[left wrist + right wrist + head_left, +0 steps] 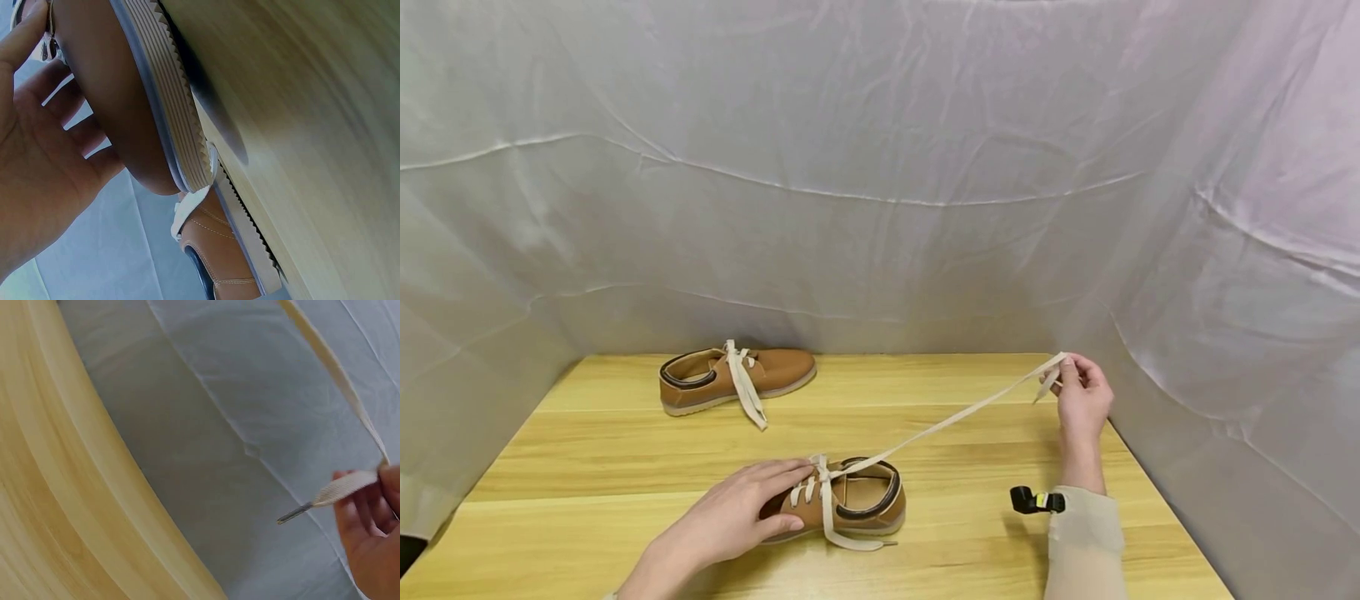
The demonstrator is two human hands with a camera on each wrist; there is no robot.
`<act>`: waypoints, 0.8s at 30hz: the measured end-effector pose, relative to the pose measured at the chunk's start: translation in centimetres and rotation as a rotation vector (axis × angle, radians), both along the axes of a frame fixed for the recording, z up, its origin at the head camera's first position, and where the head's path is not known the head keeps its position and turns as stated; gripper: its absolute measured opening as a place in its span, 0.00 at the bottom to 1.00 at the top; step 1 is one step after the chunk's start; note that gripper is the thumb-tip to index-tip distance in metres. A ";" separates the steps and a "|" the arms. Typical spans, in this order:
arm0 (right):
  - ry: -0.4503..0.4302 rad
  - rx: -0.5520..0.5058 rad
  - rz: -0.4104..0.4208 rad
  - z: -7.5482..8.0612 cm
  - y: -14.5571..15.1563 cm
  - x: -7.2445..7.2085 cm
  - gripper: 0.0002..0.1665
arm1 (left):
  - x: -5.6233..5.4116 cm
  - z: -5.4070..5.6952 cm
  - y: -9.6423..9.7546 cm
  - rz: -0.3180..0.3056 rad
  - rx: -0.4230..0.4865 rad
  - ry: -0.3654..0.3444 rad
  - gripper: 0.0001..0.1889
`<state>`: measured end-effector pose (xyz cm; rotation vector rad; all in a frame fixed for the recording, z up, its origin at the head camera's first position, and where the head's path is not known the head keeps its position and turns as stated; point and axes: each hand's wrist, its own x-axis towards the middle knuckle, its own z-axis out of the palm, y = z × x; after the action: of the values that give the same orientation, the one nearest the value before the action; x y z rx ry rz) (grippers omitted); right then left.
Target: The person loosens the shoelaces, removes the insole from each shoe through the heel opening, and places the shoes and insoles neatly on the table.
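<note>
A brown lace-up shoe (pixel 880 521) stands near the front of the table, its toe pointing left. My left hand (pixel 730 508) grips its front part, fingers over the far side and thumb on the near side. The left wrist view shows the shoe's sole edge (pixel 165 94) beside that hand. Out to the right, my right hand (pixel 1084 400) pinches a cream shoelace (pixel 955 418) close to its end. The lace runs taut from the shoe's eyelets, and its tipped end (pixel 294 514) hangs past the fingers. Another lace end (pixel 853 544) lies loose over the shoe's near side.
A second brown shoe (pixel 782 367) stands at the back left, toe to the right, its laces (pixel 747 396) hanging onto the wooden table (pixel 970 533). Grey cloth (pixel 880 250) walls off the back and sides. A small black device (pixel 1037 500) sits at my right sleeve.
</note>
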<state>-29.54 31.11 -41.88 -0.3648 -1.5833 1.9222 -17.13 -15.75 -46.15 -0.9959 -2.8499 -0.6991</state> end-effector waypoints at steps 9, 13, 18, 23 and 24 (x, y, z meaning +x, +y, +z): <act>-0.184 0.366 0.309 -0.6 -2.5 -0.4 0.18 | 0.0 0.1 0.0 -0.005 0.002 0.010 0.33; -0.199 0.506 0.435 -1.5 -4.4 -0.8 0.17 | 0.0 0.1 0.0 0.002 -0.005 0.004 0.33; -0.193 0.662 0.549 -2.6 -7.3 -0.9 0.15 | 0.0 0.0 0.0 0.002 -0.007 0.007 0.33; -0.196 0.752 0.615 -3.6 -9.7 -0.9 0.12 | 0.0 0.1 0.0 -0.001 -0.004 0.005 0.34; -0.203 0.761 0.619 -3.8 -10.1 -0.9 0.11 | 0.0 0.1 0.0 -0.001 -0.004 0.006 0.34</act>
<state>-30.44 20.99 -45.69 0.2991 -2.6291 1.5172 -17.10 -15.77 -46.08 -0.9988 -2.8473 -0.6898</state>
